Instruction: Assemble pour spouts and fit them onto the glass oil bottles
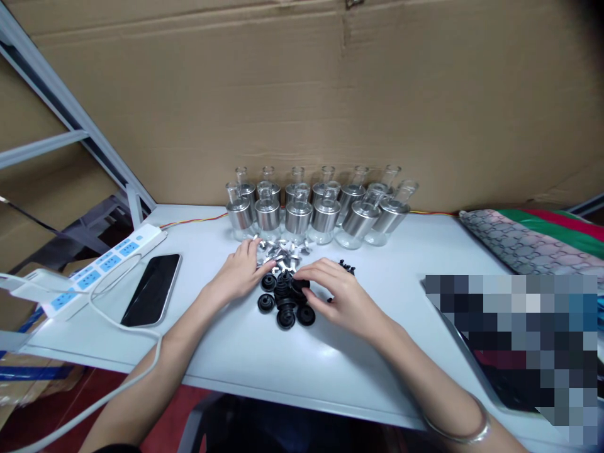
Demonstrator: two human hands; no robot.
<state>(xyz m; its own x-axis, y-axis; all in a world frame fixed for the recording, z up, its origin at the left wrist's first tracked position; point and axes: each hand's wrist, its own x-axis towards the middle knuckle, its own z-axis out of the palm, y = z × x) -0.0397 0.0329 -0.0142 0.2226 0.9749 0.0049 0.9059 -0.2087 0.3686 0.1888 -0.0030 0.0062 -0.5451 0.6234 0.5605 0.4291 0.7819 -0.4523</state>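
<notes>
Cardboard wall behind pale table. Two rows of glass bottles with metal collars at back edge. Phone, power strip far left. Black rubber stoppers heaped mid-table, small silver caps just behind. Left hand loosely curled, fingertips on caps, grip unclear. Right hand pinches one stopper. Judged step: picking parts; next calls for mating them.

A small packing workshop, by the look of it; cardboard sheets wall the white bench; rows of identical glass bottles, loose black stoppers, metal shelving alongside.
</notes>
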